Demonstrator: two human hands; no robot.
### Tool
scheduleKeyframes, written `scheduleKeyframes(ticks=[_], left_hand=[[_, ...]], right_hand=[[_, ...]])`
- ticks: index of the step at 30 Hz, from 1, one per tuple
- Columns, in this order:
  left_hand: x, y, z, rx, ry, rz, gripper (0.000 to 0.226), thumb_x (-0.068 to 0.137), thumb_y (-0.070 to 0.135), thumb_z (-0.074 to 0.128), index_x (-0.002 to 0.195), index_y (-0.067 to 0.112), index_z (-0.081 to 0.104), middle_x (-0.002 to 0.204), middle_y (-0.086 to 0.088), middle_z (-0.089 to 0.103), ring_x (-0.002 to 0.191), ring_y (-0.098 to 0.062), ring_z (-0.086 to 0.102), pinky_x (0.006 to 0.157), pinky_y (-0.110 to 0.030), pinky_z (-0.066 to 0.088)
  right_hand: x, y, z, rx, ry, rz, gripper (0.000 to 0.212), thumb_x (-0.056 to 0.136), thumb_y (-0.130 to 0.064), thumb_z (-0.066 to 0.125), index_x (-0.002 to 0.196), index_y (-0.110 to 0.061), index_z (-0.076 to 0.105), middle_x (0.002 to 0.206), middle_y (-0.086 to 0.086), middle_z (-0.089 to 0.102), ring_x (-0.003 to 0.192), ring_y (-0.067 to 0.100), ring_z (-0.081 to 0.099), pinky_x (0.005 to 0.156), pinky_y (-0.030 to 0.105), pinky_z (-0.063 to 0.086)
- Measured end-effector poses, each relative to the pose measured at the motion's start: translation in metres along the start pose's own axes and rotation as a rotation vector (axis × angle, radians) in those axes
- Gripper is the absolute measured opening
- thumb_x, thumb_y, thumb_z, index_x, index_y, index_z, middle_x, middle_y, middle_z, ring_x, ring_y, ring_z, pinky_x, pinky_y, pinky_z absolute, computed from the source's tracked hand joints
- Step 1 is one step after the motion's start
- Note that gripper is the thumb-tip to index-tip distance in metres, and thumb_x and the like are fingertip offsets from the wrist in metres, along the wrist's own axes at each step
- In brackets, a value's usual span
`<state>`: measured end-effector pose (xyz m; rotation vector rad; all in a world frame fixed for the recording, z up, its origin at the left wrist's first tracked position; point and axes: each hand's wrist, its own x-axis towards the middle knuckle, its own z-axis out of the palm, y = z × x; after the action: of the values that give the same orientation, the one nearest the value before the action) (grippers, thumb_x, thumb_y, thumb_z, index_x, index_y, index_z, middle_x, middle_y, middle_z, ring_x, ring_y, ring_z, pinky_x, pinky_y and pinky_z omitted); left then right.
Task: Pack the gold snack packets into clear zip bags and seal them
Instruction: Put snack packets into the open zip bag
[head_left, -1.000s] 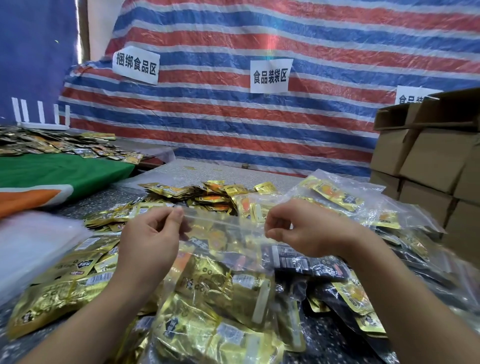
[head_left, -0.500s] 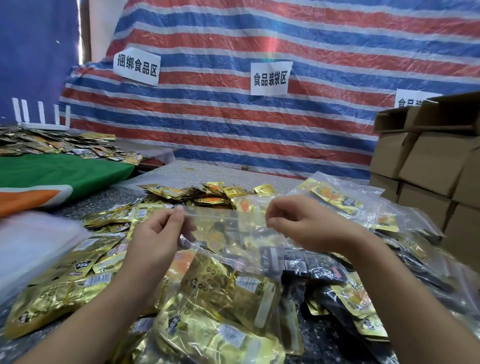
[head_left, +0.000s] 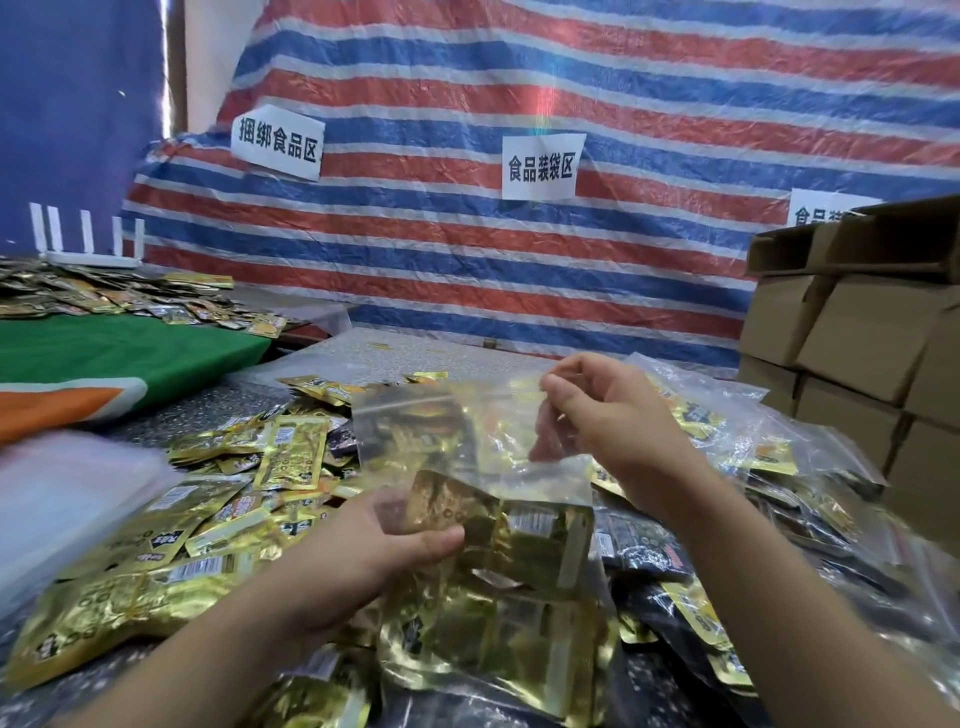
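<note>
**Head view: both hands on a filled zip bag**

Head view, worktable. Left hand (head_left: 363, 551) low, fingers and thumb curled round the lower part of the zip bag (head_left: 467, 499), gripping through the plastic where a gold packet (head_left: 498, 525) sits inside. Right hand (head_left: 608, 415) higher, thumb and fingers pinching the bag's top right edge, lifting it above the pile. Bag hangs tilted between the hands, mid-frame; can't tell if the zip is closed. Loose packets (head_left: 208, 519) heaped on the table left of the bag. Filled bags (head_left: 727, 441) piled right. Boxes (head_left: 857, 338) stacked far right. Striped tarp (head_left: 519, 260) behind, with paper signs (head_left: 543, 166).
</note>
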<state>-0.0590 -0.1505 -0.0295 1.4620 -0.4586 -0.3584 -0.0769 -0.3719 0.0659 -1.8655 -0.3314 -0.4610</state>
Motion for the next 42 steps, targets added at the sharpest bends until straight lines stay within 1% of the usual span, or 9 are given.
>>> scheduleKeyframes(ticks=[9, 12, 15, 20, 25, 28, 31, 35, 42], left_hand=[[0.003, 0.008, -0.008, -0.174, 0.218, 0.026, 0.042, 0.058, 0.033, 0.087, 0.094, 0.015, 0.076, 0.101, -0.015, 0.075, 0.105, -0.037, 0.066, 0.108, -0.063, 0.033], [0.005, 0.009, -0.01, -0.224, 0.279, 0.027, 0.043, 0.062, 0.032, 0.079, 0.099, 0.01, 0.07, 0.086, -0.012, 0.075, 0.089, -0.03, 0.067, 0.109, -0.061, 0.033], [0.007, 0.01, -0.011, -0.264, 0.297, 0.027, 0.052, 0.065, 0.029, 0.077, 0.112, 0.011, 0.063, 0.086, -0.012, 0.074, 0.091, -0.033, 0.067, 0.1, -0.058, 0.043], [0.008, 0.011, -0.012, -0.336, 0.228, 0.068, 0.054, 0.074, 0.039, 0.071, 0.119, 0.011, 0.061, 0.113, -0.009, 0.073, 0.103, -0.031, 0.07, 0.084, -0.043, 0.054], [0.008, 0.01, -0.009, -0.29, 0.253, 0.038, 0.066, 0.067, 0.051, 0.069, 0.12, 0.014, 0.057, 0.114, -0.01, 0.07, 0.09, -0.033, 0.073, 0.067, -0.036, 0.061], [0.008, 0.009, -0.007, -0.245, 0.241, 0.032, 0.066, 0.065, 0.056, 0.068, 0.117, 0.016, 0.059, 0.112, -0.008, 0.07, 0.08, -0.029, 0.073, 0.062, -0.034, 0.057], [0.009, 0.009, -0.006, -0.238, 0.245, 0.018, 0.064, 0.066, 0.056, 0.066, 0.116, 0.016, 0.06, 0.11, -0.008, 0.071, 0.073, -0.025, 0.071, 0.058, -0.033, 0.056], [0.009, 0.008, -0.006, -0.24, 0.242, 0.012, 0.062, 0.067, 0.053, 0.066, 0.115, 0.014, 0.061, 0.102, -0.006, 0.074, 0.069, -0.023, 0.07, 0.054, -0.031, 0.055], [0.011, 0.005, -0.007, -0.215, 0.255, 0.021, 0.059, 0.069, 0.053, 0.065, 0.114, 0.014, 0.062, 0.097, -0.005, 0.075, 0.065, -0.021, 0.069, 0.053, -0.03, 0.053]], right_hand=[[-0.002, 0.016, 0.012, -0.034, -0.267, 0.35, 0.064, 0.072, -0.066, 0.064, 0.108, -0.014, 0.065, 0.098, 0.012, 0.075, 0.085, 0.026, 0.072, 0.076, 0.036, 0.059], [-0.006, 0.023, 0.015, -0.08, -0.375, 0.369, 0.081, 0.069, -0.065, 0.072, 0.114, 0.002, 0.06, 0.102, 0.019, 0.065, 0.088, 0.027, 0.058, 0.079, 0.04, 0.047], [-0.007, 0.025, 0.018, 0.043, -0.397, 0.335, 0.046, 0.084, -0.042, 0.07, 0.107, -0.002, 0.065, 0.098, 0.01, 0.07, 0.087, 0.021, 0.066, 0.076, 0.032, 0.054], [0.0, 0.026, 0.008, 0.095, -0.084, 0.324, 0.026, 0.099, -0.032, 0.056, 0.093, -0.008, 0.064, 0.07, 0.0, 0.069, 0.06, 0.014, 0.062, 0.05, 0.025, 0.047], [0.033, 0.035, -0.061, 0.086, 0.514, 0.339, 0.034, 0.099, -0.044, 0.053, 0.096, -0.011, 0.06, 0.085, 0.004, 0.065, 0.073, 0.018, 0.06, 0.058, 0.028, 0.045], [0.051, 0.051, -0.113, -0.271, 0.759, 0.419, 0.044, 0.096, -0.05, 0.056, 0.108, -0.008, 0.058, 0.097, 0.008, 0.063, 0.077, 0.026, 0.055, 0.059, 0.029, 0.039], [0.053, 0.071, -0.14, -0.822, 0.68, 0.556, 0.06, 0.091, -0.051, 0.063, 0.116, 0.003, 0.056, 0.111, 0.02, 0.065, 0.085, 0.032, 0.055, 0.063, 0.034, 0.041], [0.044, 0.082, -0.14, -1.101, 0.68, 0.543, 0.076, 0.085, -0.051, 0.071, 0.134, -0.001, 0.042, 0.129, 0.02, 0.052, 0.113, 0.038, 0.056, 0.083, 0.045, 0.051], [0.043, 0.08, -0.126, -1.235, 0.544, 0.142, 0.024, 0.094, -0.036, 0.061, 0.098, -0.014, 0.068, 0.106, 0.008, 0.061, 0.098, 0.027, 0.054, 0.087, 0.04, 0.046]])
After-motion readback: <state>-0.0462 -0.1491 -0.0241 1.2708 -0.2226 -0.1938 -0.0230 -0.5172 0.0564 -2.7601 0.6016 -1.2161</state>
